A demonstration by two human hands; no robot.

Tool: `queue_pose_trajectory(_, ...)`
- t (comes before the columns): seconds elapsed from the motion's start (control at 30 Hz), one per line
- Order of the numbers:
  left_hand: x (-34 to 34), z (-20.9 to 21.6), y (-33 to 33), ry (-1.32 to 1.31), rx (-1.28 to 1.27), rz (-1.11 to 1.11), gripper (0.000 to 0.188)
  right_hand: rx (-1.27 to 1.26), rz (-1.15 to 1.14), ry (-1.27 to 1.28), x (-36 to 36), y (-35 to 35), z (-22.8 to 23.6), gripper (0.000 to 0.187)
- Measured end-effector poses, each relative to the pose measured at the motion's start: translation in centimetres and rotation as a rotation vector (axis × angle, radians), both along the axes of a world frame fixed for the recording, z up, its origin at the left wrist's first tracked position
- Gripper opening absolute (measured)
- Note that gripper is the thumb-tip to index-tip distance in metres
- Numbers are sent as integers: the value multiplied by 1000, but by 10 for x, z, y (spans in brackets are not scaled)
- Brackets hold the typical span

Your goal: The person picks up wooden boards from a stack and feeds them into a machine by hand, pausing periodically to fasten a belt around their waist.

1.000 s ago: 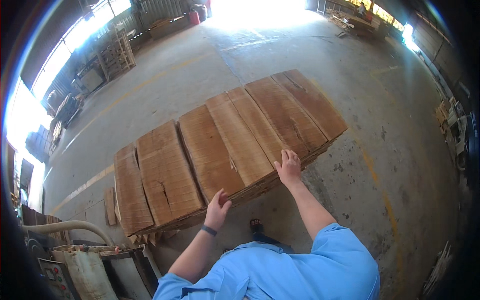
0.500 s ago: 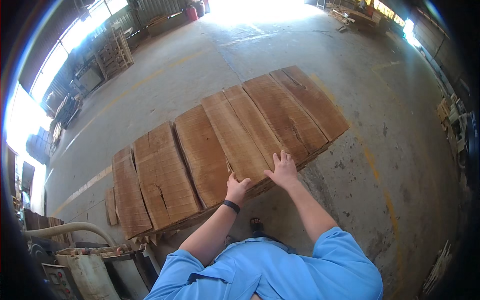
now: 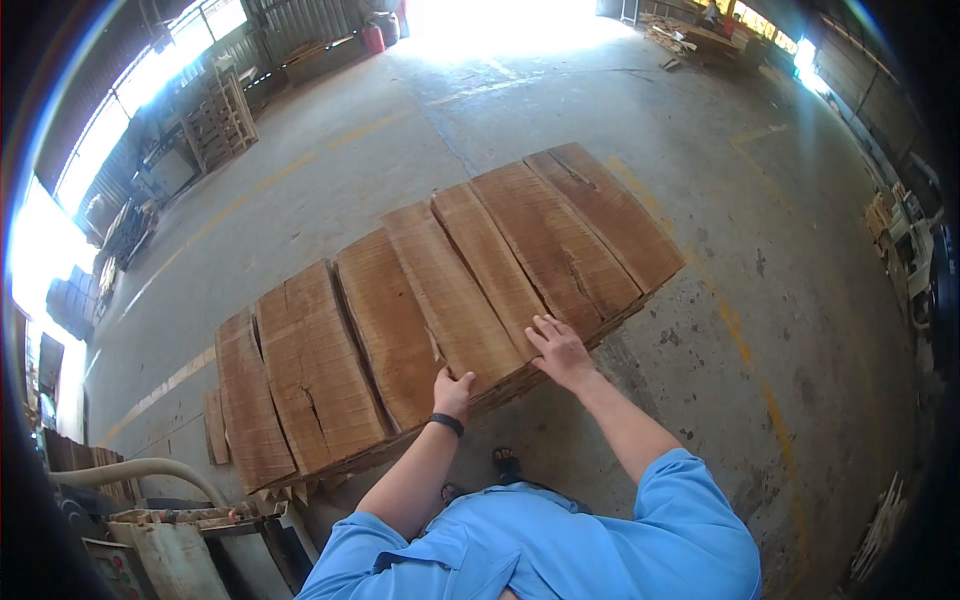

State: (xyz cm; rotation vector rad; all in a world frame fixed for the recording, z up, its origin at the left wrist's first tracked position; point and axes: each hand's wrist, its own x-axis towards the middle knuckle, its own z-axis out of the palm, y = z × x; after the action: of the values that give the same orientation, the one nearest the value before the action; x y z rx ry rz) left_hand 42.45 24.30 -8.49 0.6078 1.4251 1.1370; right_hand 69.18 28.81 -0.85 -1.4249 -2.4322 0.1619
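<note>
A stack of rough-sawn brown wooden planks (image 3: 300,380) lies at a slant in front of me, its top layer laid side by side. My left hand (image 3: 453,393) is closed on the near end of a lighter plank (image 3: 445,275), thumb over the top and the other fingers partly hidden at its left edge. On the near end of the stack to its right, my right hand (image 3: 562,352) rests with fingers spread, touching the narrower plank (image 3: 490,250) beside the lighter one. A dark gap runs between these two planks. Several planks show cracks.
At the lower left stands a machine (image 3: 165,555) with a thick beige hose (image 3: 150,466). Pallets (image 3: 218,115) lean at the far left, and timber (image 3: 690,38) lies at the far right. Concrete floor (image 3: 400,130) with yellow lines surrounds the stack.
The lighter plank has shifted slightly left, and the gap between it and the narrower plank has widened. My left hand has moved with it. The whole view has shifted a little.
</note>
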Motion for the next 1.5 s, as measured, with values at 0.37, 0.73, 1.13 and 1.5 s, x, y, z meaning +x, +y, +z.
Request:
queue_pose_trajectory(0.37, -41, 28, -7, 757, -47, -191, 52, -144, -294, 283, -53, 3, -8, 76)
queue_pose_trajectory(0.73, -94, -10, -115, 687, 35, -164, 64, -181, -228, 226, -66, -111, -7, 75)
queue_pose_trajectory(1.13, -57, 39, -192, -902, -605, 302, 50, -326, -975, 1762, 87, 53, -93, 66)
queue_pose_trajectory(1.5, -5, 23, -154, -1025, -273, 155, 44, -585, -786, 1874, 56, 21, -61, 42)
